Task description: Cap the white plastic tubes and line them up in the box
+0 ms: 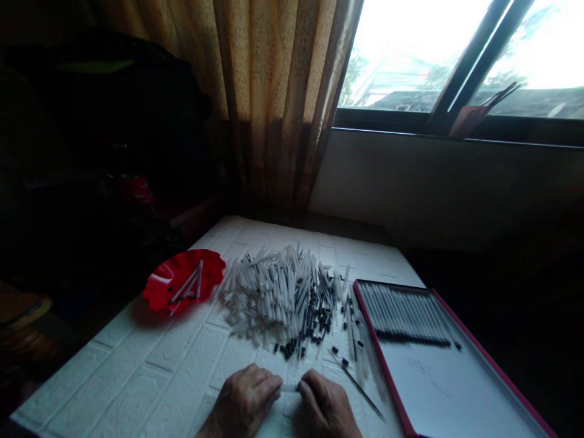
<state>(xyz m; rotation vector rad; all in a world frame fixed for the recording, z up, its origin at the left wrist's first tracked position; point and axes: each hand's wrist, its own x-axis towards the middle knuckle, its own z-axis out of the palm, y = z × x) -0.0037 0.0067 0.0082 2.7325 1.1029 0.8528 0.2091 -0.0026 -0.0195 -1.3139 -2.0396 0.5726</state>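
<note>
Close to the table's near edge, both hands grip a short translucent white pen tube held level between them. My left hand has its thumb and fingers closed on one end. The other end is pinched by my right hand, and something dark shows at those fingertips. Just beyond the hands lies a heap of translucent pen tubes, with small black caps and dark thin rods along its right side. A long dark rod rests at an angle to the right of my right hand.
On the right stands a shallow red-edged tray with a row of black-ended pen tubes. A red wavy-rimmed bowl holding a few pen pieces is at the left. Behind the white brick-patterned table are a curtain and a window.
</note>
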